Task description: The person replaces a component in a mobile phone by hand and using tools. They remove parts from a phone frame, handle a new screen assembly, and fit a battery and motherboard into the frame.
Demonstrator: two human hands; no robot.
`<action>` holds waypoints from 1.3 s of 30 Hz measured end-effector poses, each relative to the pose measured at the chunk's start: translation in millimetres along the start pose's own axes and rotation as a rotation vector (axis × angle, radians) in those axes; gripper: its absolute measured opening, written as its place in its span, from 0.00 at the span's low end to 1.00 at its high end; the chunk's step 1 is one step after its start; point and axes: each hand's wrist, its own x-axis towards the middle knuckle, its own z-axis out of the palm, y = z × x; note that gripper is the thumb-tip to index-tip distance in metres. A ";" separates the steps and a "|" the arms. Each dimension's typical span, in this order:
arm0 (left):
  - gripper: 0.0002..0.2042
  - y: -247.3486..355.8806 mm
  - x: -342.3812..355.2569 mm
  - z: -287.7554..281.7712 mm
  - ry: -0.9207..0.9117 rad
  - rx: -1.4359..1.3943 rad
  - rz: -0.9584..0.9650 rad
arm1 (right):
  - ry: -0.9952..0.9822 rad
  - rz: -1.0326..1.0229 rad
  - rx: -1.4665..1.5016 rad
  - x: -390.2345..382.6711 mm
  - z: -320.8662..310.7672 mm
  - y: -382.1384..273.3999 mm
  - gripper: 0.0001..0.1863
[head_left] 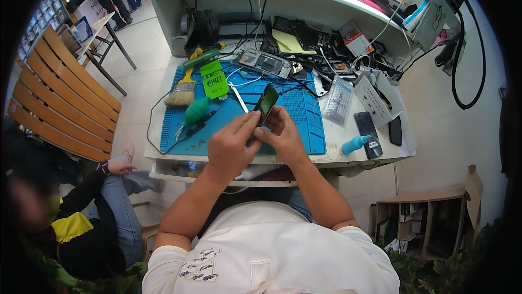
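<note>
Between both hands, over the front of a blue repair mat (304, 112), a dark glossy phone or phone screen (267, 100) is held up at a tilt. My left hand (232, 140) closes on its lower left side. My right hand (284, 136) grips its lower right side with thumb and fingers. The fingers hide its lower part. Left of my hands lie a green air blower (196, 111), a dark pen-like tool (203, 123) and a wide brush (181, 93). Beyond them are a bright green card (215, 79) and an opened phone body (263, 63).
Right of the mat are bubble wrap (338, 100), a light blue bottle (355, 144), a phone (368, 134) and a white box (379, 98). Loose parts and cables crowd the back. A drawer (179, 171) is partly pulled out. A person (103, 212) sits at left near a wooden chair (65, 98).
</note>
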 end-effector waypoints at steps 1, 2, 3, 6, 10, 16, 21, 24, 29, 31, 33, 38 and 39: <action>0.27 0.5 0.3 0.6 0.003 -0.004 0.007 | -0.008 -0.012 0.012 0.4 -1.0 0.9 0.35; 0.27 1.9 1.5 0.3 0.007 -0.008 0.013 | -0.015 -0.023 0.024 1.0 -2.7 2.9 0.35; 0.26 4.7 2.6 -2.3 -0.030 -0.061 -0.022 | -0.022 -0.035 0.035 1.7 -4.4 4.7 0.35; 0.23 11.0 8.9 -13.9 -0.140 -0.274 -0.120 | -0.015 0.009 0.092 1.4 -14.3 3.9 0.32; 0.20 -17.8 23.2 -14.5 -0.152 -0.587 -0.216 | -0.083 0.060 0.222 -0.7 -7.6 -8.5 0.31; 0.14 -48.7 64.1 -23.9 -0.117 -0.656 -0.109 | -0.274 0.145 0.244 -5.3 -10.9 -10.4 0.29; 0.09 -70.8 76.2 -40.4 -0.364 -0.930 -0.199 | -0.343 0.213 0.240 -9.0 -13.6 -15.3 0.26; 0.09 -81.4 80.3 -46.1 -0.499 -1.022 -0.230 | -0.388 0.236 0.221 -9.8 -13.1 -18.4 0.26; 0.09 -88.2 82.2 -50.0 -0.555 -1.145 -0.289 | -0.383 0.279 0.214 -11.5 -10.1 -23.2 0.28; 0.09 -92.0 81.1 -48.9 -0.573 -1.148 -0.295 | -0.377 0.290 0.197 -11.3 -10.6 -23.6 0.28; 0.09 -92.6 80.2 -48.3 -0.587 -1.150 -0.317 | -0.372 0.294 0.173 -11.2 -11.1 -23.4 0.28; 0.08 -93.2 76.3 -44.1 -0.605 -1.157 -0.353 | -0.343 0.336 0.175 -13.3 -10.5 -26.0 0.28; 0.08 -93.0 75.6 -43.7 -0.604 -1.152 -0.347 | -0.335 0.340 0.173 -13.5 -10.5 -25.6 0.28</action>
